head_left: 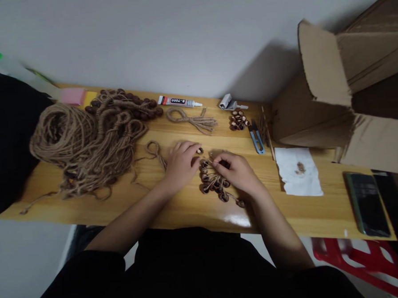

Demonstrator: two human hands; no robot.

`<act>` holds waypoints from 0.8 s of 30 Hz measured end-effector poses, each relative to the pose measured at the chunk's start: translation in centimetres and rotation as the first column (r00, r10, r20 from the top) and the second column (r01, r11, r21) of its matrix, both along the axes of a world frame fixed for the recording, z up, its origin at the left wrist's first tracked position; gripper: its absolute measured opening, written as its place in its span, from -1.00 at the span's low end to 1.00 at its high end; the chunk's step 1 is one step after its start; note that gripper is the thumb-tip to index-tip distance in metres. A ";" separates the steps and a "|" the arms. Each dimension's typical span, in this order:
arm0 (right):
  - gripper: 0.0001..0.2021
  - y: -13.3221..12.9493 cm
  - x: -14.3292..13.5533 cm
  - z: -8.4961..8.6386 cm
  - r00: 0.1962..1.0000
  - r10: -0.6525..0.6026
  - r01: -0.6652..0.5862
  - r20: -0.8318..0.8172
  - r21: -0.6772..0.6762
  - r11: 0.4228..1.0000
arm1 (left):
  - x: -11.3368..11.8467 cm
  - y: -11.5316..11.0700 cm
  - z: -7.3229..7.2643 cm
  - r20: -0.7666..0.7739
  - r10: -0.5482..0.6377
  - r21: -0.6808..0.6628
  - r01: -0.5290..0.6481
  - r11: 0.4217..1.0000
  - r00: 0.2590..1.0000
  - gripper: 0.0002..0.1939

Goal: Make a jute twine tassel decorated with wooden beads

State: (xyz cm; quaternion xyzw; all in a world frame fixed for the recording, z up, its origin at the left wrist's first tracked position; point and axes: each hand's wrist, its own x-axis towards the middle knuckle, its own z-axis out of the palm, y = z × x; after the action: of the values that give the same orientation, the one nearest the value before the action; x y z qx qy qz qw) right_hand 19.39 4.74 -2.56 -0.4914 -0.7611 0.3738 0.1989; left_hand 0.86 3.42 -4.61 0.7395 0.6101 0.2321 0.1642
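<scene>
My right hand (pixel 236 170) pinches a thin twine cord over a cluster of brown hollow nut shells (pixel 217 183) strung on short twine ends. My left hand (pixel 182 164) is just left of the cluster, thumb and index finger apart. Right at its fingertips is a single half shell (pixel 199 150); whether they touch it I cannot tell. A looped piece of twine (pixel 153 148) lies partly under the left hand. Behind the hands lies a tied twine bundle (pixel 192 120). Several loose half shells (pixel 238 120) sit in a small pile.
A large twine heap (pixel 85 146) covers the table's left side. At the back lie a glue tube (pixel 179 101), a crumpled tube (pixel 230 104), blue thread snips (pixel 256 139) and thin sticks (pixel 267 132). A cardboard box (pixel 293 104), stained tissue (pixel 299 179) and phone (pixel 367 204) are right.
</scene>
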 end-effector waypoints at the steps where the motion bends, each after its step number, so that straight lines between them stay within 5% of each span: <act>1: -0.88 0.0 0.0 0.0 1.000 0.003 -0.003 0.002 0.001 1.000 | 0.0 0.0 0.0 0.004 -0.008 0.001 0.008 1.000 1.000 -0.69; 13: -0.87 0.1 0.0 0.0 1.000 0.021 -0.021 -0.005 0.006 1.000 | -0.3 0.3 -0.6 0.127 -0.156 0.063 0.149 0.987 0.980 -0.70; 24: -0.89 0.0 0.0 -0.1 1.000 0.006 -0.006 0.006 0.007 1.000 | 0.3 0.4 -0.6 0.035 0.007 0.032 -0.008 0.999 0.999 -0.77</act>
State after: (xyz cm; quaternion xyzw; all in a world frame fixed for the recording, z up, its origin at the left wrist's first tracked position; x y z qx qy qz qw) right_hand 19.42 4.73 -2.62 -0.4894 -0.7646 0.3702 0.1972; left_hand 1.16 3.78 -5.18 0.7356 0.6061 0.2554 0.1620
